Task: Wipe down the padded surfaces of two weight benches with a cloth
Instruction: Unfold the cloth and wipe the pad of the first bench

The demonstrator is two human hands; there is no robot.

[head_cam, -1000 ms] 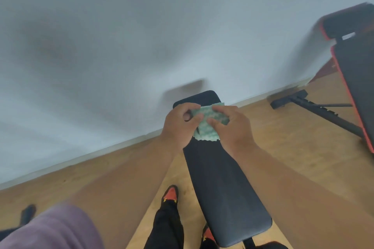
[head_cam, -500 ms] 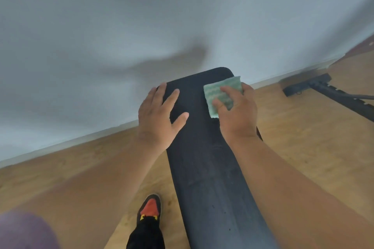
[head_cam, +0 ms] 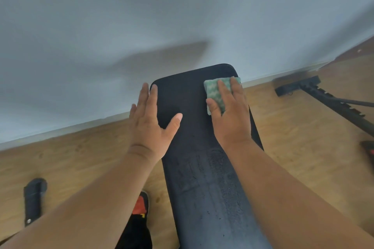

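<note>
While both hands lie flat on the black padding, the scene reads as follows.

Bench: a long black padded bench [head_cam: 202, 168] runs away from the person toward the wall; its rounded far end lies just beyond the fingertips.
Pad surface: matte black, with pale dusty streaks and specks on the stretch nearer the person than the hands.
Cloth: a folded green-and-white cloth [head_cam: 215, 95] lies at the far right corner of the pad, under the right fingers.
Right hand: the right hand [head_cam: 230, 115] presses down on the cloth with straight fingers, thumb along the cloth's left edge; nothing is curled around it.
Left hand: the left hand [head_cam: 151, 123] rests flat on the pad's left edge, fingers straight and spread, holding nothing; the outer fingers overhang the edge.
Room: a plain pale wall [head_cam: 141, 16] beyond the fingertips, meeting a wooden floor [head_cam: 70, 157] at a light skirting line.
Writing: no label or lettering can be read.
Edges: bare pad lies between the two hands; the floor is open left of the left hand.
Right of the right hand: a black metal frame [head_cam: 323, 97] lies on the floor, well apart.
Below the left forearm: a red and black shoe [head_cam: 141, 206] beside the bench.
</note>
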